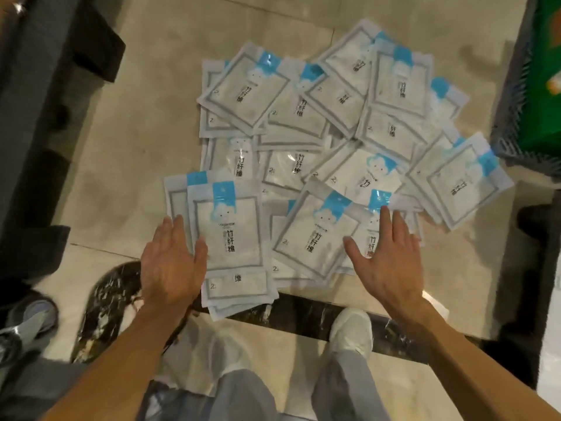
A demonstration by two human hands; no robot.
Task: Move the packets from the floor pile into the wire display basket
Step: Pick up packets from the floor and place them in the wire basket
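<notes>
Both hands hovering flat, fingers straight, gripping nothing: left hand point(171, 262) at 7 o'clock of packet pile point(318, 153), right hand point(387, 253) at 5; basket point(513, 117) at 3.

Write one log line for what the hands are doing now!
left hand: open, over packets | right hand: open, over packets | basket: right edge

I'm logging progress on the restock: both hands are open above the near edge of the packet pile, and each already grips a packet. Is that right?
Not quite. The head view shows the left hand and right hand open, fingers spread over the near edge of the packet pile, but neither grips a packet; both hold nothing.
</notes>
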